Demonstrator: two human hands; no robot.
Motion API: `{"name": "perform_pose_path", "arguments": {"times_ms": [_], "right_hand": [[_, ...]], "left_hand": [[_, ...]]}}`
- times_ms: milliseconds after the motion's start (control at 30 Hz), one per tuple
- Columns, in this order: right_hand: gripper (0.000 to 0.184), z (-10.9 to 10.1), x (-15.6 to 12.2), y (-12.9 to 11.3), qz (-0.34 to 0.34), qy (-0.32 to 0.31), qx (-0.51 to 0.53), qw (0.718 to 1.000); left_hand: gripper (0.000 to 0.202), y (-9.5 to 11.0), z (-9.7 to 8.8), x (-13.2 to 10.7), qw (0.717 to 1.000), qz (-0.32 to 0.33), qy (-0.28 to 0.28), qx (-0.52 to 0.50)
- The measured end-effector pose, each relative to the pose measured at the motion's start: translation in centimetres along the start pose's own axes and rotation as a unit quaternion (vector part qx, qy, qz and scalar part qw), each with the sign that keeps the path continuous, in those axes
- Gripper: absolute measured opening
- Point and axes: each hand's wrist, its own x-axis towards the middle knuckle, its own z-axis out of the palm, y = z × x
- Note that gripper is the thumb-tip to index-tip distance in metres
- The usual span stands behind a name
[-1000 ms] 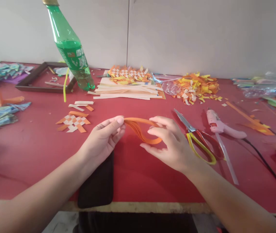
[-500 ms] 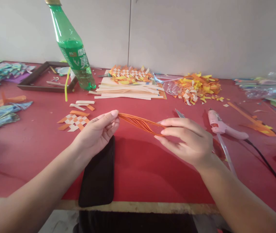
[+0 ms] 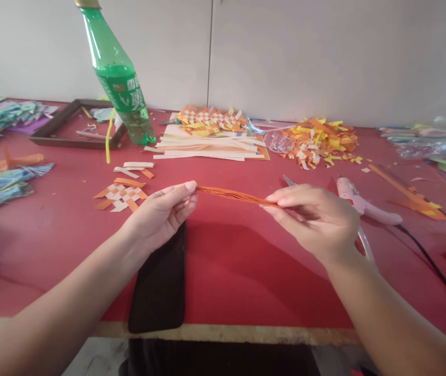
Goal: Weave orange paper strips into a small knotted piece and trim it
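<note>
A thin bundle of orange paper strips (image 3: 233, 195) stretches between my two hands, above the red table. My left hand (image 3: 166, 209) pinches its left end between thumb and fingertips. The other end is pressed between the thumb and fingers of my right hand (image 3: 315, 216). Just left of my left hand lies a small woven piece of orange and white strips (image 3: 123, 196). Under my left wrist, a black phone (image 3: 159, 284) rests by the table edge. The tip of a pointed metal tool (image 3: 289, 180) shows behind my right hand, the rest hidden.
A green bottle (image 3: 123, 89) stands at the back left beside a dark frame (image 3: 70, 142). White strips (image 3: 211, 149) and a heap of orange and yellow scraps (image 3: 320, 138) lie along the wall. At right is a pink glue gun (image 3: 367, 203) with a black cord.
My right hand has moved slightly right and closed its fingers together. The strips, fanned apart before, are now drawn into a narrow, flatter bundle. The left hand has shifted slightly right.
</note>
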Motion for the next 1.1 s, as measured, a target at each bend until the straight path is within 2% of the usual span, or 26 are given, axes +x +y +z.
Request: {"name": "perform_pose_path", "arguments": {"times_ms": [267,367,567,733,833,900,1033,1100], "right_hand": [[0.015,-0.1,0.2,-0.4,0.089,0.017,-0.002,0.996],[0.014,-0.1,0.4,-0.5,0.140,0.017,0.021,0.990],[0.022,0.0,0.9,-0.2,0.247,0.006,0.097,0.964],[0.024,-0.1,0.8,0.2,0.311,-0.020,0.162,0.936],[0.025,-0.1,0.7,0.4,0.329,-0.030,0.207,0.921],[0.026,-0.1,0.7,0.4,0.335,-0.033,0.224,0.915],[0.027,-0.1,0.6,0.4,0.340,-0.045,0.237,0.909],[0.027,0.0,0.6,0.3,0.336,-0.050,0.232,0.911]], "left_hand": [[0.007,0.0,0.1,0.1,1.000,-0.005,0.000,0.015],[0.010,-0.1,0.0,-0.1,0.999,0.005,-0.019,0.045],[0.027,-0.4,-0.1,-0.6,0.986,0.084,-0.055,0.131],[0.025,-0.8,-0.3,-0.8,0.948,0.204,-0.089,0.228],[0.054,-1.1,-0.4,-1.1,0.907,0.277,-0.094,0.303],[0.063,-1.2,-0.4,-1.2,0.884,0.306,-0.083,0.343],[0.058,-1.1,-0.3,-1.6,0.852,0.334,-0.037,0.401],[0.051,-0.9,-0.2,-1.6,0.847,0.339,-0.030,0.409]]}}
